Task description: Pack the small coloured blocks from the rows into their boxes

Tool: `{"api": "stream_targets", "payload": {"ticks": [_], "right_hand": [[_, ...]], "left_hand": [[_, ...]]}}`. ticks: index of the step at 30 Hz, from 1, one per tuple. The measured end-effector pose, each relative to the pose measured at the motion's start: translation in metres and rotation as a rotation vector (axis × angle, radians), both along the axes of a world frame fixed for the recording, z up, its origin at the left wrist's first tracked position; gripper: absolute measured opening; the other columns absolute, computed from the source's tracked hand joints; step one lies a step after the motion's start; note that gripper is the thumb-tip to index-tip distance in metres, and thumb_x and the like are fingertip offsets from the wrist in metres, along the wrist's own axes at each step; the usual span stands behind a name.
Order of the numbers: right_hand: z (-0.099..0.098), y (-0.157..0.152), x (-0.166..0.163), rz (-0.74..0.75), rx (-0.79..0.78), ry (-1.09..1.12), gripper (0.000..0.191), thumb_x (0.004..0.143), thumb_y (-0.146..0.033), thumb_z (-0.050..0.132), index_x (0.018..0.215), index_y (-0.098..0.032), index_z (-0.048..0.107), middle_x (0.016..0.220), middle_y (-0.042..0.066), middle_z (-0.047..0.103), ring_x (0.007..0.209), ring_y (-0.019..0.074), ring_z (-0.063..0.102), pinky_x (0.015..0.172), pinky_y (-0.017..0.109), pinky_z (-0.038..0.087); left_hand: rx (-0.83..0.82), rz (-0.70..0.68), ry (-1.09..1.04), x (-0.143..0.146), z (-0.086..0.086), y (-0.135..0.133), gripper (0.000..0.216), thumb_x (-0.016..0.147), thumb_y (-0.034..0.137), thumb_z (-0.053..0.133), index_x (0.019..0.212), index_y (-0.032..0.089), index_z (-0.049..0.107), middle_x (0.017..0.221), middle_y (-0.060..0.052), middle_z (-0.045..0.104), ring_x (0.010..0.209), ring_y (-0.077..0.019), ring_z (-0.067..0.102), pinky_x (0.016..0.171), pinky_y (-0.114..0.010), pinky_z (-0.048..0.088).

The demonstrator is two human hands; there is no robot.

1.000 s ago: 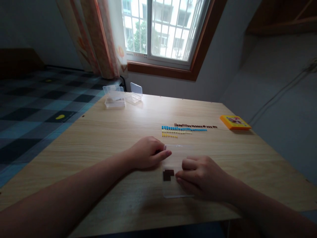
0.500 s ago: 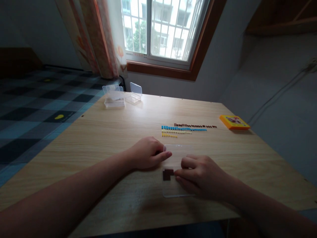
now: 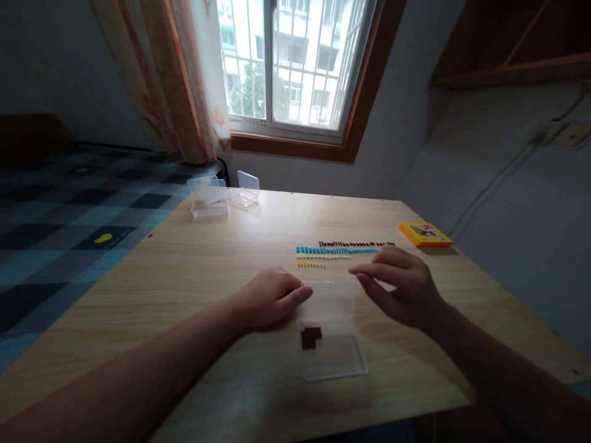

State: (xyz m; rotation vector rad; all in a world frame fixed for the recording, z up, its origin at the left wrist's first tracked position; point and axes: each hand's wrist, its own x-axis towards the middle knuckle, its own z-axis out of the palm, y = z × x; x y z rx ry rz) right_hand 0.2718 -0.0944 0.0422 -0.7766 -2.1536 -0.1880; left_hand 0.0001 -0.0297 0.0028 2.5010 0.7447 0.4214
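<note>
A clear plastic box (image 3: 335,373) lies unfolded on the table, its lid (image 3: 329,301) tipped towards the far side. My left hand (image 3: 272,298) is closed at the lid's left edge, with the thumb on top. Several dark brown tiles (image 3: 310,339) lie together in the box's left far corner. Above the table, right of the lid, is my right hand (image 3: 401,284), its thumb and index fingertip slightly apart and nothing visible between them. Beyond it run rows of small pieces: brown pieces (image 3: 353,244), blue pieces (image 3: 330,250), cream pieces (image 3: 318,257) and yellow pieces (image 3: 310,264).
Open clear boxes (image 3: 210,209) stand at the table's far left corner. A yellow-orange box (image 3: 425,235) with a printed top lies near the right edge. Left of the wooden table (image 3: 221,246) is a bed with a checked cover (image 3: 60,215); a window is behind.
My right hand has lifted away from the tiles in the box and moved forward and right, towards the rows. My left hand stays at the lid. The view has tilted slightly.
</note>
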Motion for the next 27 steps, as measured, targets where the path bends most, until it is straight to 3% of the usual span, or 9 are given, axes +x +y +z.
{"api": "stream_targets", "payload": {"ticks": [3,7,13,20,27], "right_hand": [[0.011,0.037,0.008,-0.145,-0.106,0.011,0.014,0.094,-0.026,0.066,0.094,-0.021,0.078,0.079,0.004,0.068,0.077,0.0185,0.06,0.073,0.033,0.047],[0.014,0.095,0.008,-0.339,-0.37,-0.157,0.013,0.089,-0.026,0.071,0.092,-0.021,0.083,0.092,0.007,0.073,0.093,0.0213,0.063,0.091,0.036,0.045],[-0.009,0.156,-0.014,-0.402,-0.563,-0.25,0.012,0.083,-0.024,0.075,0.089,-0.02,0.085,0.088,0.007,0.074,0.073,0.016,0.065,0.071,0.026,0.047],[-0.03,0.166,-0.021,-0.445,-0.591,-0.29,0.015,0.082,-0.028,0.076,0.094,-0.023,0.084,0.096,0.008,0.073,0.09,0.0194,0.064,0.084,0.026,0.046],[-0.039,0.164,-0.024,-0.49,-0.567,-0.255,0.016,0.086,-0.032,0.073,0.096,-0.024,0.083,0.096,0.008,0.069,0.094,0.0216,0.061,0.086,0.028,0.045]], "left_hand": [[-0.028,0.005,-0.021,0.0,-0.001,0.002,0.057,0.101,0.054,0.031,0.056,0.019,0.038,0.051,0.001,0.042,0.05,-0.0117,0.036,0.056,-0.027,0.03],[-0.046,0.01,-0.04,0.0,-0.001,0.003,0.057,0.1,0.055,0.032,0.057,0.019,0.037,0.051,0.002,0.041,0.05,-0.0115,0.033,0.055,-0.027,0.027],[-0.037,0.002,-0.108,-0.001,-0.001,0.003,0.056,0.1,0.055,0.031,0.056,0.02,0.032,0.051,0.004,0.033,0.05,-0.011,0.032,0.054,-0.028,0.024],[-0.049,0.003,-0.111,0.0,-0.001,0.002,0.054,0.099,0.052,0.036,0.056,0.019,0.034,0.051,0.004,0.033,0.05,-0.0107,0.031,0.054,-0.028,0.023],[-0.045,0.019,-0.116,0.003,0.0,0.003,0.053,0.098,0.051,0.037,0.056,0.019,0.033,0.051,0.005,0.033,0.05,-0.0109,0.032,0.055,-0.028,0.023]]}}
